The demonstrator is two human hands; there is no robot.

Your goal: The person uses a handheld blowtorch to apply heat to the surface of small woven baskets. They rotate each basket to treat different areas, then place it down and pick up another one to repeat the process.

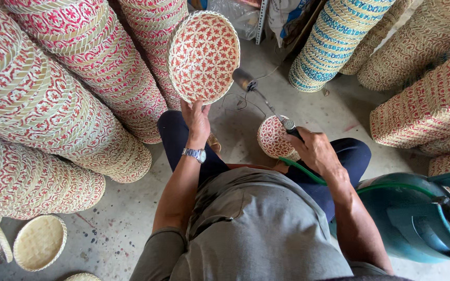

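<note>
My left hand (196, 120) has its fingers clamped on the lower rim of a light, stiff red-patterned woven basket (203, 56) at upper centre, my right hand (314, 151) gripping the gas torch (266, 101).

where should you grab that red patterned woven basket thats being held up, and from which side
Grip the red patterned basket by its lower rim, coming from below, as the left hand does. It is tilted with its open bowl facing the torch nozzle, so a bottom-edge pinch probably keeps fingers away from it.
</note>
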